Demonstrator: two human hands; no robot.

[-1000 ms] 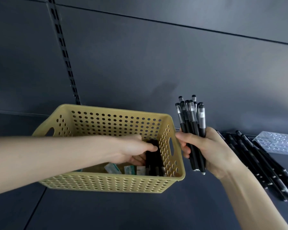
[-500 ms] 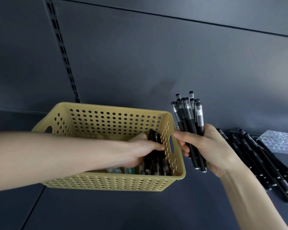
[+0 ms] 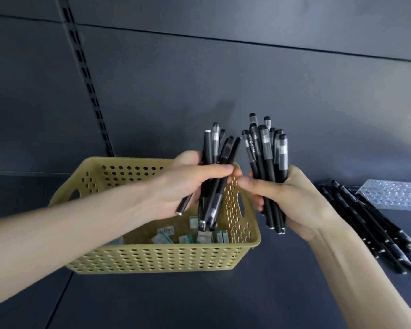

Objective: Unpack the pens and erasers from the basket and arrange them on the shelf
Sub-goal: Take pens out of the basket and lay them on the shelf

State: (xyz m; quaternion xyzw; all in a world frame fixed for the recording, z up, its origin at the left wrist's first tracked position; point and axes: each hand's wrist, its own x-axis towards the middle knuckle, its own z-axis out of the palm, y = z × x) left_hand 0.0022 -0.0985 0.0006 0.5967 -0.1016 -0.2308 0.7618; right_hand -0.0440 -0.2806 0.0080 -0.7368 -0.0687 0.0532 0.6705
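A yellow perforated basket (image 3: 152,260) stands on the dark shelf (image 3: 223,300). My left hand (image 3: 183,184) grips a bunch of black pens (image 3: 215,148) upright above the basket's right end. My right hand (image 3: 292,200) holds a second, larger bunch of black pens (image 3: 266,150) just right of the basket, thumb across them. The two bunches are close together, and my thumbs nearly touch. Several small wrapped erasers (image 3: 166,235) lie on the basket floor. More black pens (image 3: 377,226) lie in a row on the shelf at the right.
A clear bumpy plastic sheet (image 3: 394,197) lies at the back right beyond the laid-out pens. The dark back wall carries a slotted upright rail (image 3: 88,79) at the left. Bare shelf surface stretches in front of the basket.
My left hand has lifted out of the basket with a bunch of pens and brought it up beside the bunch in my right hand. The erasers on the basket floor now show.
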